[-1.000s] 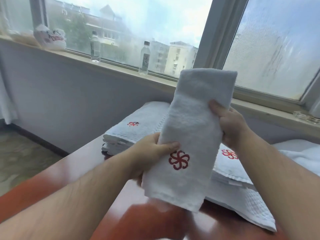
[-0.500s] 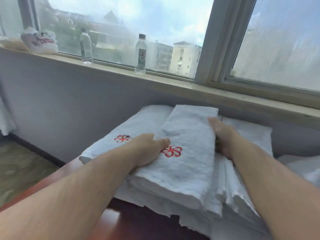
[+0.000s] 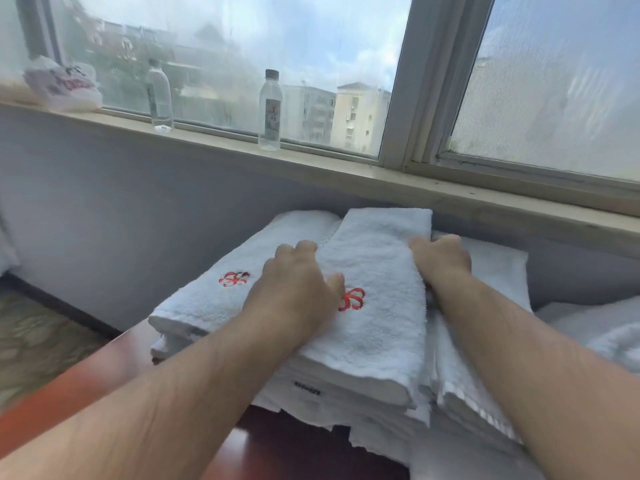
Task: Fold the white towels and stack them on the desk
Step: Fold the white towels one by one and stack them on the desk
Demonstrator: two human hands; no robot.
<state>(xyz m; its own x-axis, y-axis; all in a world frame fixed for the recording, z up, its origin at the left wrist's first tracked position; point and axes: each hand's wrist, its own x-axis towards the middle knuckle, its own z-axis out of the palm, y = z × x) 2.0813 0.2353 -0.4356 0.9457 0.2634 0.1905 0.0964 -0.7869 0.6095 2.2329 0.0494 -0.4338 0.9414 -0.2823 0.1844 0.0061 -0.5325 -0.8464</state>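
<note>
Folded towel [image 3: 379,271] sits on top of the stack [image 3: 346,400] on the red-brown surface [image 3: 298,445], just below the windowsill [image 3: 346,174]. Left hand [image 3: 294,289] curls round its left edge, thumb on top; right hand [image 3: 441,258] grips the right edge. Thick terry, soft, light and floppy by the look of it, so hold both long edges or the fold springs open.

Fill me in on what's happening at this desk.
A person is stacking folded white towels. The left hand and right hand grip the long edges of the top towel, which lies on a stack on the reddish desk. Another folded towel with a red emblem lies just left. Two water bottles stand on the windowsill.
</note>
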